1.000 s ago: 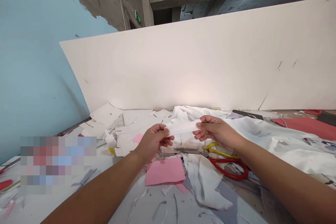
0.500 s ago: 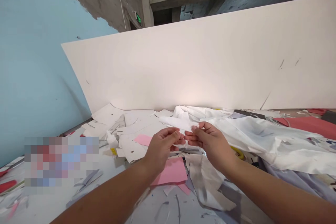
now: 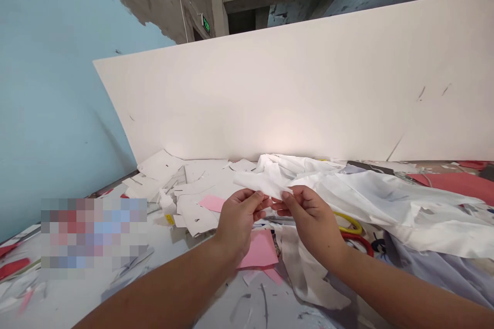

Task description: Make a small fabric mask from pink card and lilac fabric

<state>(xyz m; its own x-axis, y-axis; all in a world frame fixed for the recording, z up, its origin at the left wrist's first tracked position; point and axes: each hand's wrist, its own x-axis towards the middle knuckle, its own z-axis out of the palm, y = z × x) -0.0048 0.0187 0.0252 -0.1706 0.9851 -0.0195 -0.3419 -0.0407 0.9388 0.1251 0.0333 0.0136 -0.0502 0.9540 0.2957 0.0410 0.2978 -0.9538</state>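
A thin white piece [image 3: 254,182], cloth or paper, stretches up and left from between my hands. My left hand [image 3: 241,221] pinches its lower edge between thumb and fingers. Beside it, my right hand [image 3: 309,218] grips the piece's right end, thumb on top. The fingertips of both hands nearly meet. Below them lie pink paper sheets [image 3: 261,250] and a pale fabric scrap [image 3: 303,267]. Scissors with yellow and red handles [image 3: 350,223] show partly behind my right wrist.
White cloth [image 3: 370,198] spreads across the right side. Cut card pieces [image 3: 160,170] and a small white glue bottle [image 3: 167,204] lie at left. A tall white panel [image 3: 270,97] stands behind the table. Red material [image 3: 451,184] sits at far right.
My right hand has lowered slightly and its fingers have closed further on the white piece. More of the scissors' handles shows now. The view has shifted slightly.
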